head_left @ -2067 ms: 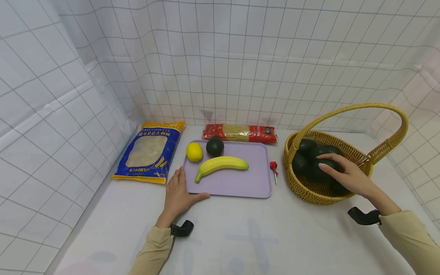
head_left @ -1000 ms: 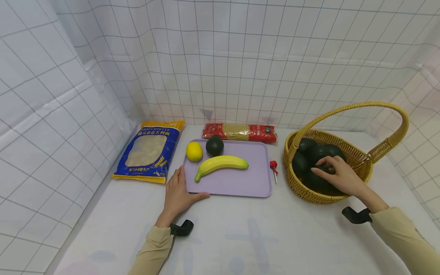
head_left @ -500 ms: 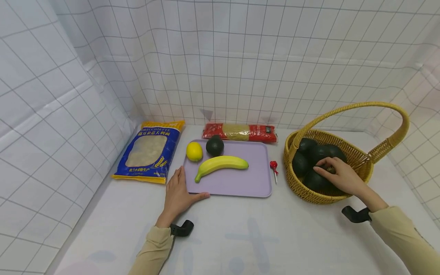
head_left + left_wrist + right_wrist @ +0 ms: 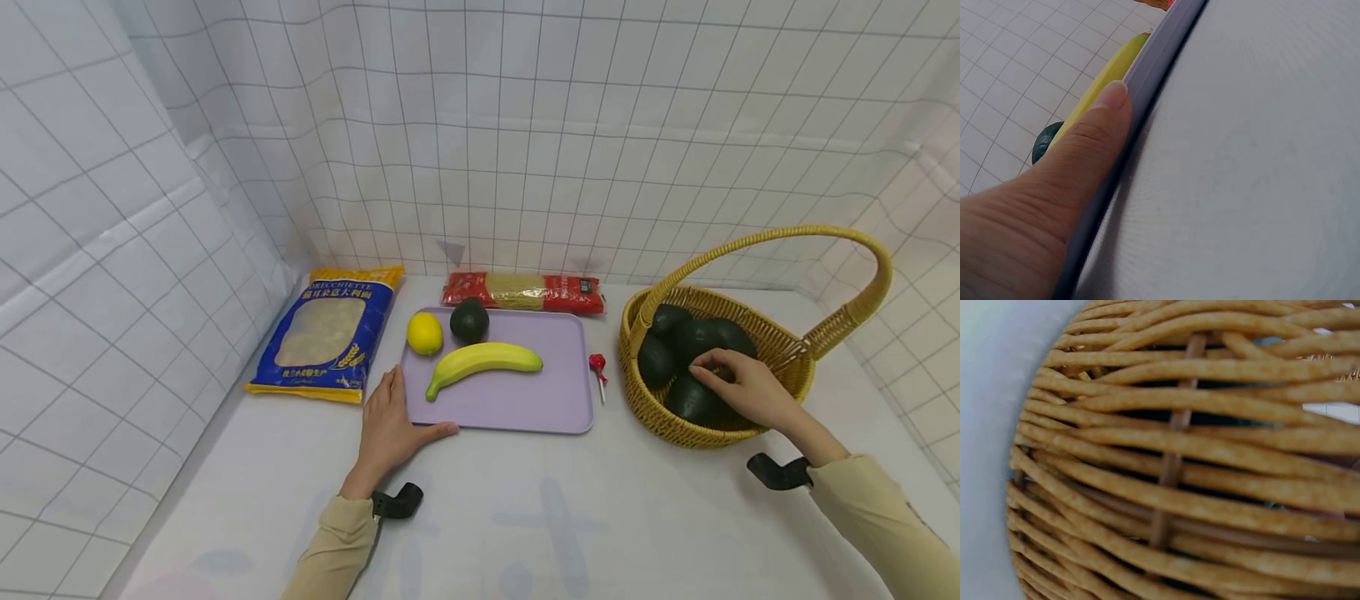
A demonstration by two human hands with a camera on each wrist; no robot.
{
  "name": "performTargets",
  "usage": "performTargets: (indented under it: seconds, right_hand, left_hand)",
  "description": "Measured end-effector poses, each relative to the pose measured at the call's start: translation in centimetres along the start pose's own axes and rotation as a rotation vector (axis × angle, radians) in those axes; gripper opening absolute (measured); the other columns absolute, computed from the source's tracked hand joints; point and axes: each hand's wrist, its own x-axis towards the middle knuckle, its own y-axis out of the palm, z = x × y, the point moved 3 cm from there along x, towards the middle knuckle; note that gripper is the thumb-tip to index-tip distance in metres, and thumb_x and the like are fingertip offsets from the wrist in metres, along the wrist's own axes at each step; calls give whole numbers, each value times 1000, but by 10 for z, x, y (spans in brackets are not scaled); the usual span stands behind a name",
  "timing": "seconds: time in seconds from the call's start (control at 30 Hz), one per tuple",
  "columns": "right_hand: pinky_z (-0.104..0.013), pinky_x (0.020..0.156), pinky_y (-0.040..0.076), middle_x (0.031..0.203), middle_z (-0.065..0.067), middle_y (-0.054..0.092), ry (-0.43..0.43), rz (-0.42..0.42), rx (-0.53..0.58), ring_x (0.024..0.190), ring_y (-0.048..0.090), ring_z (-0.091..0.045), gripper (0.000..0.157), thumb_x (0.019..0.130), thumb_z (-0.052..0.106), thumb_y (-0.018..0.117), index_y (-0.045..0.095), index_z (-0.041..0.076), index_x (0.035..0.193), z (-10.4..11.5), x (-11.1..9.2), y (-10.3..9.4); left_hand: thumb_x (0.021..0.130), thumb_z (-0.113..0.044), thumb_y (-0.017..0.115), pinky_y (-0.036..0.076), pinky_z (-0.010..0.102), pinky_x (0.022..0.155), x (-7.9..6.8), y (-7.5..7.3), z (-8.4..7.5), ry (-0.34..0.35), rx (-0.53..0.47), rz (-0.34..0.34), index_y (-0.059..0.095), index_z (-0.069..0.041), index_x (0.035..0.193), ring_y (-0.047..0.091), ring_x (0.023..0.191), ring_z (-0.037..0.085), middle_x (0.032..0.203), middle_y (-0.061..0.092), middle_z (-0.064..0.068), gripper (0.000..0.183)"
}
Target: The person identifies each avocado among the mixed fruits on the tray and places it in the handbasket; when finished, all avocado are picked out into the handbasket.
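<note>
In the head view my left hand (image 4: 386,429) rests at the near left corner of a lilac tray (image 4: 517,410). Its fingers lie along the left edge, and the thumb presses along the front rim, as the left wrist view also shows. A lemon (image 4: 424,333), a dark green avocado (image 4: 469,321) and a banana (image 4: 483,360) lie on the tray. My right hand (image 4: 753,390) is inside a wicker basket (image 4: 660,418) over several avocados (image 4: 693,400). Thumb and index tips are close together; whether they pinch anything is hidden. Basket weave (image 4: 1179,450) fills the right wrist view.
A blue orecchiette bag (image 4: 322,333) lies left of the tray, and a red spaghetti packet (image 4: 523,292) behind it. A red lollipop (image 4: 597,367) lies between tray and basket. The basket's tall handle (image 4: 787,233) arches up, leaning right.
My right hand has gone from spread over an avocado to lower among them, its thumb and index tips drawn together. The left hand and the tray have stayed put.
</note>
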Motion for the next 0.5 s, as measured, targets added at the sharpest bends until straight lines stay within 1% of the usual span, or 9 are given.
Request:
performTargets:
  seconds: [0.27, 0.43, 0.5]
  right_hand:
    - [-27, 61, 47, 93, -3, 64, -50, -94, -20, 75, 54, -13, 13, 94, 20, 61, 67, 9, 99, 1, -2, 2]
    - [-26, 64, 47, 94, -6, 65, -62, -156, -8, 82, 58, -20, 11, 93, 18, 63, 68, 9, 98, 0, -3, 1]
    - [-24, 66, 46, 96, -6, 65, -65, -177, 0, 84, 58, -20, 11, 93, 17, 63, 68, 9, 98, 0, -3, 0]
  left_hand:
    - [61, -65, 78, 8, 54, 111, 0, 0, 0, 2, 3, 1, 7, 5, 149, 15, 137, 42, 152, 12, 28, 133]
    - [61, -65, 78, 8, 54, 111, 0, 0, 0, 3, 5, 0, 7, 5, 149, 15, 137, 42, 152, 12, 28, 132]
    - [61, -65, 78, 8, 54, 111, 0, 0, 0, 2, 6, 0, 7, 5, 149, 15, 137, 42, 152, 12, 28, 133]
